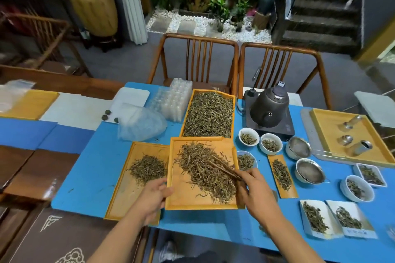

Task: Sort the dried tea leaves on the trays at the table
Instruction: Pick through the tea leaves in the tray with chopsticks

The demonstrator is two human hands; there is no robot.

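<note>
Right hand pinches tweezers over leaves | left hand grips tray left edge, steadying it, likely for sorting

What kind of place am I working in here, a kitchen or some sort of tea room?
Most likely a tea room or tea shop's sorting table, not a kitchen: wooden trays heaped with dried tea leaves, a kettle on its heating base, and small tasting bowls beside metal strainers.

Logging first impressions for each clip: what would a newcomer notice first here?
The middle tray heaped with dried tea leaves, where the right hand works wooden tongs while the left hand grips its edge. Behind it sits a fuller tray, with a dark kettle to its right.
</note>
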